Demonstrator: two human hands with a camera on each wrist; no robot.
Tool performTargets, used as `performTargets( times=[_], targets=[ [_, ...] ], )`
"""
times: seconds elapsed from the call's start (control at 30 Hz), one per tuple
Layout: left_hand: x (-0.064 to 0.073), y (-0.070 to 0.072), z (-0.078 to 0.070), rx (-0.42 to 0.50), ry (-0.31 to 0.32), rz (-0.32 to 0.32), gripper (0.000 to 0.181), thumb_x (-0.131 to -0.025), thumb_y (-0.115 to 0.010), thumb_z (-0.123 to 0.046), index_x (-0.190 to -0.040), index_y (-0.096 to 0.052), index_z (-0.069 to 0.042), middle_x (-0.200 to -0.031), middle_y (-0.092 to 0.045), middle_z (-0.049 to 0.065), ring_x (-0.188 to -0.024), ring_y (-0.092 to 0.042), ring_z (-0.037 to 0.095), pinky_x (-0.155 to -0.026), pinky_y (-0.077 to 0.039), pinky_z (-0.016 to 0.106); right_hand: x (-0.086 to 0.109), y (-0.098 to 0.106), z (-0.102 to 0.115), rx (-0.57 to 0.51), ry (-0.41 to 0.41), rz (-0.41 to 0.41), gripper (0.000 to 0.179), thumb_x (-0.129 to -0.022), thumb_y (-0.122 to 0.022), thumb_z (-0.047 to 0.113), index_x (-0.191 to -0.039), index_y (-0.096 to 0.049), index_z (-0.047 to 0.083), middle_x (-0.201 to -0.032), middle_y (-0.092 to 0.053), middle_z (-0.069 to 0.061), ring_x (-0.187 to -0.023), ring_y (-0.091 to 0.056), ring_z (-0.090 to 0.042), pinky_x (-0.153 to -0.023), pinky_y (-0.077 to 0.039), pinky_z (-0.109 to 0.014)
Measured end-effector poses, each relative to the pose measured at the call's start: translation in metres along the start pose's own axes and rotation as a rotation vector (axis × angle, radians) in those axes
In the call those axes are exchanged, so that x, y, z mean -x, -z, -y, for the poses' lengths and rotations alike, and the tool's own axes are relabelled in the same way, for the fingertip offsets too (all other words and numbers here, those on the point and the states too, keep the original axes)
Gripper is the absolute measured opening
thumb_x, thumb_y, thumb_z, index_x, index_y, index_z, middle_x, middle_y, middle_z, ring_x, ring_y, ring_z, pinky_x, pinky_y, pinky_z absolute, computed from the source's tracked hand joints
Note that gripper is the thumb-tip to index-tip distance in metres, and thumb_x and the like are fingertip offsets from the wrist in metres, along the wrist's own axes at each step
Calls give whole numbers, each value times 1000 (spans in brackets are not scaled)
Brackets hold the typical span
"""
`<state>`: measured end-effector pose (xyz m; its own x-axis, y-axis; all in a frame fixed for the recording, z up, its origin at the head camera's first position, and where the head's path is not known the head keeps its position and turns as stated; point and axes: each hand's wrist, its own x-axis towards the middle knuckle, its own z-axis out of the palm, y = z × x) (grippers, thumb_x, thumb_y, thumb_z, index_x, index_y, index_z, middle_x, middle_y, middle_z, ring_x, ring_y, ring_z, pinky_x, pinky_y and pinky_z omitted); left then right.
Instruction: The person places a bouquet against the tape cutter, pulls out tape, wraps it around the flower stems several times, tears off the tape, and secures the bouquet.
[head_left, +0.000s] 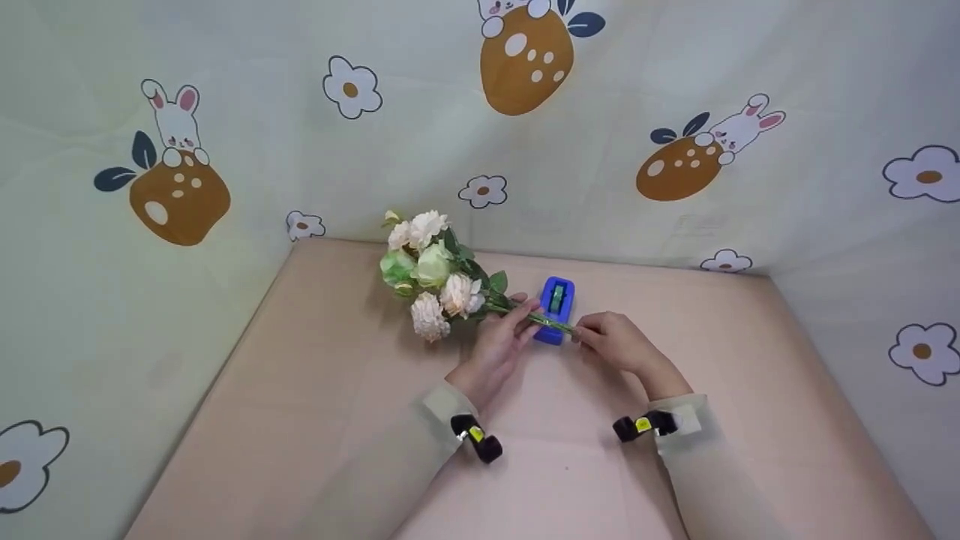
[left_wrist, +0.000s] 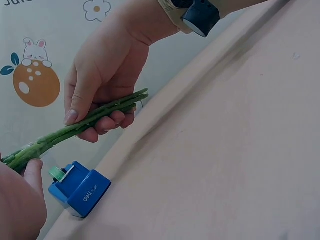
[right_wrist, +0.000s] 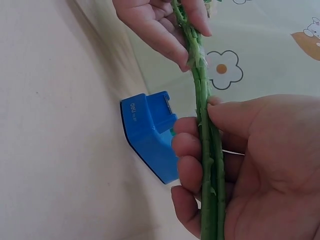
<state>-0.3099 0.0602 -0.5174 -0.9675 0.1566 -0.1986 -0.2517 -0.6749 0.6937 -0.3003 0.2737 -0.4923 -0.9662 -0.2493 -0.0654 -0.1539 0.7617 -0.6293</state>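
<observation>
A bouquet (head_left: 435, 274) of cream, pale pink and green flowers is held above the table, blooms toward the left. My left hand (head_left: 501, 341) grips its green stems just below the leaves. Near the cut ends, my right hand (head_left: 616, 341) holds the same stems (right_wrist: 204, 120) between thumb and curled fingers. Clear tape (right_wrist: 198, 56) is wrapped round the stems beside the left fingertips in the right wrist view. Behind and below the stems stands a blue tape dispenser (head_left: 556, 309) with a green roll core; in the head view the stems cross in front of it.
The table (head_left: 337, 405) has a pale pink cover. Behind it and along both sides hangs a light cloth (head_left: 420, 150) printed with rabbits, brown fruit and white flowers. Both wrists wear black camera bands over light sleeves (head_left: 390, 457).
</observation>
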Motion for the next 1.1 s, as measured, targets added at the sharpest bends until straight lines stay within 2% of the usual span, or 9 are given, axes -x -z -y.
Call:
performTargets(
  times=[0.23,0.37,0.47,0.57,0.7,0.93,1.1],
  targets=[
    [-1,-2,0,-37,-23,-7,13,-103,-66,-3,-115,-61,-3,-106,-75,9,-102,-73,19,-102,-61,37,1,-2,-1,-53,-28,-12,25,-109,-61,21,-99,-78,5,-84,-71,-16,-69,-53,-17,-64,-43,-29],
    [-2,-1,0,-56,-23,-27,15,-101,-68,-3,-114,-61,-2,-100,-74,7,-104,-74,23,-104,-60,41,1,-3,0,-58,-27,-40,23,-107,-64,21,-98,-78,5,-79,-68,-10,-68,-52,-16,-62,-42,-29],
    [-2,0,1,-74,-19,-44,16,-99,-68,-3,-114,-62,-1,-101,-73,10,-108,-74,28,-106,-59,45,2,-4,2,-53,-19,-64,21,-106,-66,21,-99,-78,5,-77,-65,-3,-69,-52,-16,-62,-43,-28],
    [-1,1,1,-90,-15,-52,18,-99,-69,-5,-116,-62,1,-113,-73,18,-112,-74,30,-106,-58,46,2,-4,4,-40,-10,-95,19,-105,-68,21,-100,-79,6,-80,-66,-1,-73,-55,-17,-65,-46,-29],
    [0,2,3,-107,-1,-64,28,-101,-69,-8,-124,-57,3,-130,-65,25,-113,-74,30,-103,-61,41,2,-4,7,11,14,-140,16,-103,-70,21,-99,-80,9,-85,-70,-1,-78,-58,-18,-70,-49,-31],
    [0,1,4,-89,38,-103,55,-101,-72,-9,-141,-42,11,-133,-59,24,-116,-72,30,-99,-62,33,3,-5,12,105,49,-194,10,-101,-74,19,-94,-78,13,-85,-72,-2,-78,-59,-18,-73,-50,-32],
    [-2,2,4,-80,33,-121,49,-100,-73,-9,-138,-48,9,-127,-62,18,-110,-71,25,-101,-61,34,4,-7,14,110,54,-197,9,-99,-77,18,-93,-78,12,-85,-72,-2,-78,-59,-17,-73,-50,-32]
  ],
)
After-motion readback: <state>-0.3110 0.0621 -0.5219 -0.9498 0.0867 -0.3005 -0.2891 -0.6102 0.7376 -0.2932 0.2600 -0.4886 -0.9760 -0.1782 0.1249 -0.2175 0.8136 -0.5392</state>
